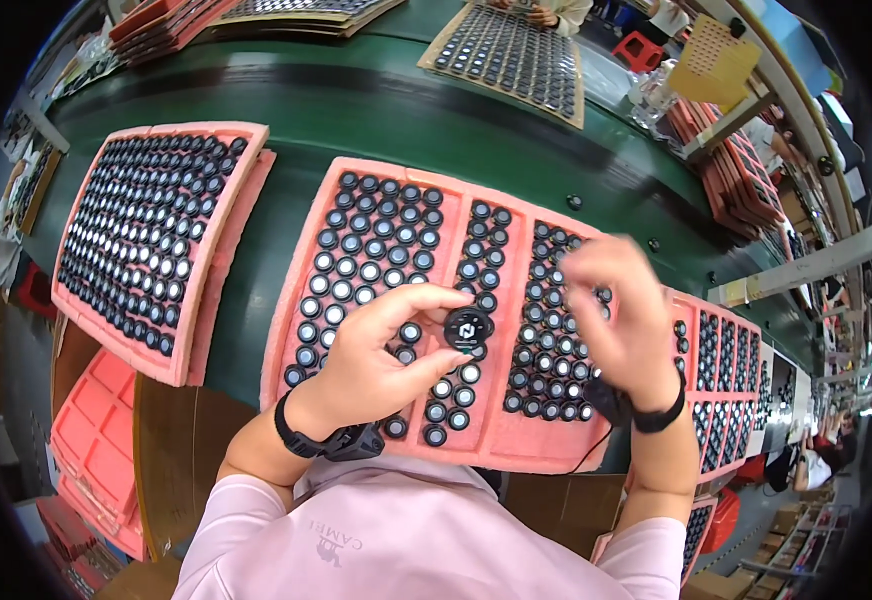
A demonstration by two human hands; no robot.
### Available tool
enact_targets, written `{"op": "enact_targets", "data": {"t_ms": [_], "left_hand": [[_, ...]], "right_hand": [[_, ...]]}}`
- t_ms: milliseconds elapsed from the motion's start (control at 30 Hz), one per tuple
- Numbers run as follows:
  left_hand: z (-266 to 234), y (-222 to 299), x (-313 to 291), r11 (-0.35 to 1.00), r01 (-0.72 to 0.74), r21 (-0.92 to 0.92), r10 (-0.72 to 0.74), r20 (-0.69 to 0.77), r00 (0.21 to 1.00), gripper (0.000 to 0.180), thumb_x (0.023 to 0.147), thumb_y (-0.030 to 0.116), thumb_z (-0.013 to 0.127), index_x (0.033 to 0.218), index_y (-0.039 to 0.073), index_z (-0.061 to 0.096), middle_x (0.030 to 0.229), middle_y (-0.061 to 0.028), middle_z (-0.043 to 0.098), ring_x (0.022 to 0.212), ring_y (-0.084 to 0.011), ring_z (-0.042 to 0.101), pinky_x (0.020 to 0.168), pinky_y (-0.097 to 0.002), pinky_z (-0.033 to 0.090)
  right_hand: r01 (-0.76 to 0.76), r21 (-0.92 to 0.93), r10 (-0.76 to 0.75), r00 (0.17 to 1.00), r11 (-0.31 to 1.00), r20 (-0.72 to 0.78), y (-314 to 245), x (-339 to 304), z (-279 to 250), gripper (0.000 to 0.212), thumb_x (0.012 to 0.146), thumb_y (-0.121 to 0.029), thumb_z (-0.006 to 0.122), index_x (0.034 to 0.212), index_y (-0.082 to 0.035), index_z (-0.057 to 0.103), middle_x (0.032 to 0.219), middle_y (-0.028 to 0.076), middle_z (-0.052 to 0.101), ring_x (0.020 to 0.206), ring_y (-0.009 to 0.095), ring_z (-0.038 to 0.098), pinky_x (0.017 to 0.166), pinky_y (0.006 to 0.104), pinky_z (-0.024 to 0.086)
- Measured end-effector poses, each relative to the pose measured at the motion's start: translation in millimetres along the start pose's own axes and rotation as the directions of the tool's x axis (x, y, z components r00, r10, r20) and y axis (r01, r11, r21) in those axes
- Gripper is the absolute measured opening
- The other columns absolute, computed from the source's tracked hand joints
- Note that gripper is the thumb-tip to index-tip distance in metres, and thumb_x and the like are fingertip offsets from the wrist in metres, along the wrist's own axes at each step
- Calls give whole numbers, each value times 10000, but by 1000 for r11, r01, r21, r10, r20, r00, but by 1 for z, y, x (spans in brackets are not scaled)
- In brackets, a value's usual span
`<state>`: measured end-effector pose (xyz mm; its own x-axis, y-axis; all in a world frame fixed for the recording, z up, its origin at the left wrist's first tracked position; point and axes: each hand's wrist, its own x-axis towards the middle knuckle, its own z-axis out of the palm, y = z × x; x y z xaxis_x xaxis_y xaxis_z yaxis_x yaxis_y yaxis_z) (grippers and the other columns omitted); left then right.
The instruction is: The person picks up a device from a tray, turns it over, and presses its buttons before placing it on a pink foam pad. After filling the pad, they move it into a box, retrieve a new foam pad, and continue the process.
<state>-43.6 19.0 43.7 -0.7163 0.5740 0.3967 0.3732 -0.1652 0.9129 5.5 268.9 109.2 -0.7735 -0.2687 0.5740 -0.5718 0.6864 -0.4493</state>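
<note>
My left hand (376, 345) pinches a round black cap-like piece (466, 330) with a white mark on its face, between thumb and forefinger. Below it lies a pink compartment tray (496, 420) with rows of small black round pieces (364, 225) that have pale centres. To the right, my right hand (621, 315) is raised over the tray's right compartment. Its fingers are bent and smeared by motion, so whether they hold anything cannot be made out. A dark object (606, 402) with a thin cord sits by the right wrist, partly hidden.
A filled pink tray (259, 140) rests at left on the green conveyor (356, 110). Loose black pieces (574, 202) lie on the belt. Across it, a person's hand (541, 16) is near a tan tray (578, 100). Stacked pink trays (731, 190) stand far right, others (96, 415) lower left.
</note>
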Motion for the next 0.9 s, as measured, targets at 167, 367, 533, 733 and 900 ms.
{"op": "enact_targets", "data": {"t_ms": [167, 367, 533, 733, 900], "left_hand": [[2, -1, -4, 999, -28, -30, 27, -44, 999, 448, 754, -12, 747, 1181, 5, 610, 1025, -73, 659, 864, -123, 634, 783, -254, 511], [-1, -3, -10, 1000, -5, -17, 4, -72, 997, 444, 752, -12, 749, 1174, -2, 611, 1012, -66, 664, 867, -122, 633, 777, -255, 511], [-3, 2, -13, 1000, 12, -3, -13, -94, 995, 435, 752, -13, 750, 1164, -4, 613, 1007, -66, 665, 871, -122, 632, 768, -255, 515], [-4, -1, -15, 1000, 26, -1, -26, -78, 997, 437, 749, -14, 753, 1163, -5, 615, 1017, -69, 664, 871, -120, 630, 763, -253, 518], [-3, -6, -16, 998, 53, -35, -55, -63, 997, 458, 743, -22, 756, 1175, -9, 603, 1045, -73, 652, 903, -123, 623, 796, -260, 507]], "right_hand": [[-324, 414, 455, 849, 851, -270, 59, 29, -27, 184, 936, -21, 530, 1109, 20, 575, 1121, 100, 608, 943, 183, 609, 802, 322, 497], [-81, 808, 660, 628, 583, -413, 135, 68, -68, 319, 941, -48, 554, 1243, -18, 456, 1210, 124, 572, 1054, 228, 590, 923, 355, 476], [91, 797, 614, 588, 597, -526, 167, 92, -81, 306, 933, -22, 571, 1210, -47, 443, 1183, 129, 572, 1045, 263, 592, 940, 409, 478], [235, 658, 473, 530, 716, -704, 169, 100, -74, 290, 916, 34, 577, 1170, -47, 463, 1147, 151, 577, 1043, 283, 592, 920, 465, 497], [219, 661, 447, 584, 718, -678, 160, 88, -73, 232, 919, 37, 568, 1145, -5, 540, 1159, 158, 588, 1055, 270, 594, 886, 416, 524]]}}
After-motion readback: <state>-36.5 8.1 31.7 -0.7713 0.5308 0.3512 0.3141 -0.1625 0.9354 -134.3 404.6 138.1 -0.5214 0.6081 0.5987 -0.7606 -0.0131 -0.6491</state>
